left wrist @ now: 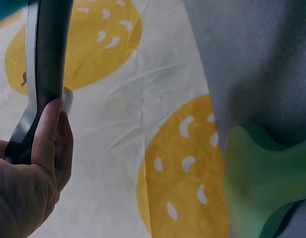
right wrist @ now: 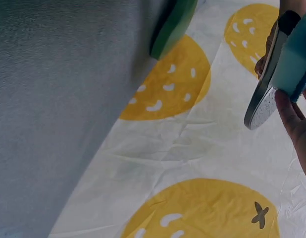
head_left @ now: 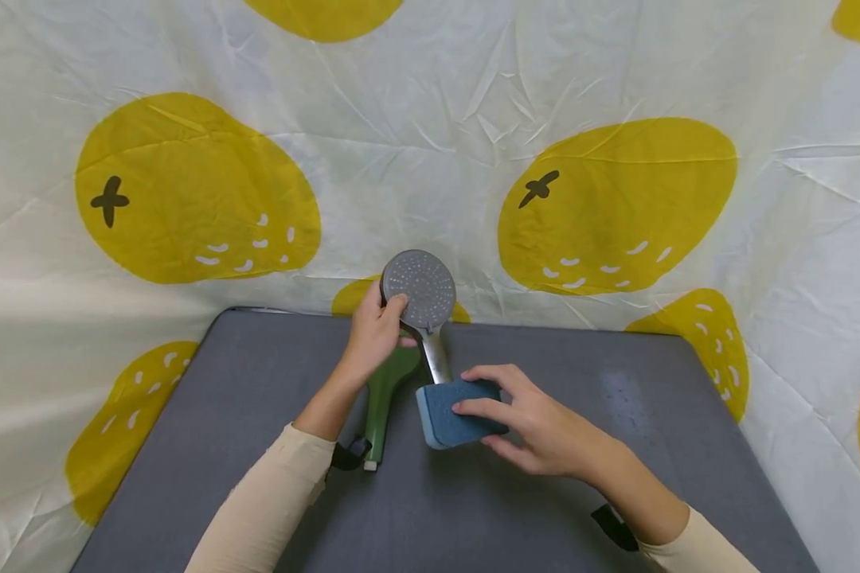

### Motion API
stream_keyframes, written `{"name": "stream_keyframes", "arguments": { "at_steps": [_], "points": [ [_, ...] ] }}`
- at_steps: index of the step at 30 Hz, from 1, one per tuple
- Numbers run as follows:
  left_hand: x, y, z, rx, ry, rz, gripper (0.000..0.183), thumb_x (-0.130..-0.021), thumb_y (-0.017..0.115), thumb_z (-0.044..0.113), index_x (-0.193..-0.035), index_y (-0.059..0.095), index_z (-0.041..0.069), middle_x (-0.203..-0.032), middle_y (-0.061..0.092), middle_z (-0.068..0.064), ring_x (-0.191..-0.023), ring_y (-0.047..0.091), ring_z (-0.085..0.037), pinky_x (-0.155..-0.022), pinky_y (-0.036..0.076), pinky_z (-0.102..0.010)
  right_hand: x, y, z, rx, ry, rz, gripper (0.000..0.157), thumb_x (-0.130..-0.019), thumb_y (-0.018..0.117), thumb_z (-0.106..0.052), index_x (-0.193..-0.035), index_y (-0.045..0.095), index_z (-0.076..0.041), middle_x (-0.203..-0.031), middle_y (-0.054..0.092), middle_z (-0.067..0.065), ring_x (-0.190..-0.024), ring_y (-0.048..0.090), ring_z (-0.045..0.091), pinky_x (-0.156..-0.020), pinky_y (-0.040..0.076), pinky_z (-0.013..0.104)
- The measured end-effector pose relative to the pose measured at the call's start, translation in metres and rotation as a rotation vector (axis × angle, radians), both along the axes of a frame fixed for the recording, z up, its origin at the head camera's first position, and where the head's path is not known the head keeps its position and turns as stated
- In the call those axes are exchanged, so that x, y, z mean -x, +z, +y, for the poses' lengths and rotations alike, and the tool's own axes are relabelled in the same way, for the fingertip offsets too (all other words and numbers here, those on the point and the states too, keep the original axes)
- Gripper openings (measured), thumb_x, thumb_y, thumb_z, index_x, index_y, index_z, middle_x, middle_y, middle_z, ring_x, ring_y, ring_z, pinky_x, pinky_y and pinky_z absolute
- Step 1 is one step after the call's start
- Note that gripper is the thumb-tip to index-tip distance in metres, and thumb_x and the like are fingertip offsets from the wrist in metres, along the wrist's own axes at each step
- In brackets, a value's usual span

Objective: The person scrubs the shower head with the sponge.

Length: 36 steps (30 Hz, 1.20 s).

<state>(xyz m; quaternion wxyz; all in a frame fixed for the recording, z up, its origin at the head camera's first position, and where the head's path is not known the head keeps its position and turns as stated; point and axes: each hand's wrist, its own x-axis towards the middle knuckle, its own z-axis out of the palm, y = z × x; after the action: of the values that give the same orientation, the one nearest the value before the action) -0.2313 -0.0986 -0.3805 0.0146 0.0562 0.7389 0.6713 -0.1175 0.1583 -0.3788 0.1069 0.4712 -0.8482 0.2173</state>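
My left hand grips a grey shower head by the side of its round head, thumb on the nozzle face. The nozzle face is turned toward the head camera, and the silver handle slants down to the right. In the left wrist view the fingers wrap the back of the shower head. My right hand holds a blue sponge between thumb and fingers. That sponge overlaps the lower end of the handle, hiding it. In the right wrist view the sponge lies against the shower head.
A second shower head, green, lies on the grey table below the left hand. Behind and around the table hangs a white cloth printed with yellow fruit shapes.
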Motion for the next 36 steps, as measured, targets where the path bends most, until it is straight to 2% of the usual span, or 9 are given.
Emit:
{"name": "stream_keyframes", "arguments": {
  "at_steps": [5, 9, 13, 17, 23, 28, 32, 36],
  "points": [
    [-0.004, -0.005, 0.001, -0.012, -0.028, 0.046, 0.033, -0.107, 0.048, 0.019, -0.138, 0.051, 0.009, -0.119, 0.066, -0.020, -0.077, 0.073, -0.028, -0.058, 0.065, -0.042, 0.014, 0.000, -0.009, 0.004, -0.096, 0.013, 0.058, -0.085, 0.085, -0.014, -0.138, 0.063, -0.023, -0.147, 0.050, 0.017, -0.131, 0.050, 0.031, -0.095, 0.056, 0.047],
    [-0.009, -0.010, 0.002, 0.016, -0.012, 0.066, 0.029, -0.107, 0.049, 0.020, -0.134, 0.054, 0.010, -0.117, 0.067, -0.018, -0.082, 0.073, -0.028, -0.058, 0.065, -0.040, 0.023, -0.002, -0.019, -0.012, -0.201, 0.093, 0.057, -0.086, 0.085, -0.019, -0.138, 0.064, -0.019, -0.144, 0.051, 0.021, -0.126, 0.053, 0.038, -0.097, 0.053, 0.053],
    [-0.011, -0.014, 0.002, 0.023, 0.001, 0.073, 0.029, -0.107, 0.050, 0.021, -0.134, 0.053, 0.011, -0.121, 0.066, -0.016, -0.089, 0.072, -0.031, -0.062, 0.065, -0.043, 0.024, -0.003, -0.028, -0.053, -0.276, 0.156, 0.053, -0.088, 0.083, -0.022, -0.137, 0.065, -0.016, -0.142, 0.052, 0.024, -0.121, 0.055, 0.042, -0.099, 0.052, 0.054],
    [-0.011, -0.015, 0.002, 0.020, -0.003, 0.096, 0.029, -0.108, 0.049, 0.022, -0.134, 0.052, 0.011, -0.122, 0.064, -0.017, -0.094, 0.071, -0.033, -0.064, 0.065, -0.042, 0.021, -0.002, -0.031, -0.070, -0.308, 0.157, 0.052, -0.088, 0.083, -0.021, -0.136, 0.065, -0.015, -0.139, 0.054, 0.025, -0.115, 0.057, 0.042, -0.096, 0.053, 0.053],
    [-0.012, -0.014, 0.001, -0.024, -0.011, 0.100, 0.030, -0.109, 0.046, 0.024, -0.136, 0.049, 0.010, -0.124, 0.063, -0.018, -0.090, 0.073, -0.033, -0.066, 0.065, -0.045, 0.018, -0.001, -0.023, -0.044, -0.267, 0.098, 0.053, -0.088, 0.082, -0.021, -0.138, 0.065, -0.016, -0.140, 0.054, 0.022, -0.120, 0.056, 0.040, -0.097, 0.053, 0.054],
    [-0.010, -0.013, -0.004, -0.046, 0.006, 0.109, 0.033, -0.110, 0.045, 0.024, -0.139, 0.048, 0.010, -0.124, 0.065, -0.019, -0.086, 0.076, -0.035, -0.063, 0.065, -0.042, 0.010, -0.006, -0.008, -0.027, -0.156, 0.013, 0.055, -0.087, 0.083, -0.018, -0.139, 0.063, -0.022, -0.144, 0.052, 0.017, -0.127, 0.052, 0.034, -0.096, 0.054, 0.051],
    [-0.009, -0.013, -0.009, -0.053, 0.012, 0.102, 0.034, -0.110, 0.045, 0.025, -0.140, 0.048, 0.010, -0.125, 0.065, -0.019, -0.088, 0.076, -0.035, -0.064, 0.065, -0.041, 0.000, -0.015, 0.000, -0.011, -0.061, -0.031, 0.051, -0.092, 0.079, -0.020, -0.140, 0.062, -0.025, -0.147, 0.049, 0.013, -0.131, 0.049, 0.028, -0.097, 0.054, 0.048],
    [-0.009, -0.014, -0.012, -0.086, 0.011, 0.080, 0.037, -0.110, 0.045, 0.024, -0.145, 0.045, 0.010, -0.130, 0.061, -0.018, -0.094, 0.074, -0.036, -0.065, 0.066, -0.042, -0.001, -0.022, 0.000, 0.054, -0.074, -0.052, 0.044, -0.098, 0.073, -0.026, -0.140, 0.061, -0.024, -0.148, 0.049, 0.014, -0.132, 0.049, 0.028, -0.094, 0.055, 0.046]
  ]
}}
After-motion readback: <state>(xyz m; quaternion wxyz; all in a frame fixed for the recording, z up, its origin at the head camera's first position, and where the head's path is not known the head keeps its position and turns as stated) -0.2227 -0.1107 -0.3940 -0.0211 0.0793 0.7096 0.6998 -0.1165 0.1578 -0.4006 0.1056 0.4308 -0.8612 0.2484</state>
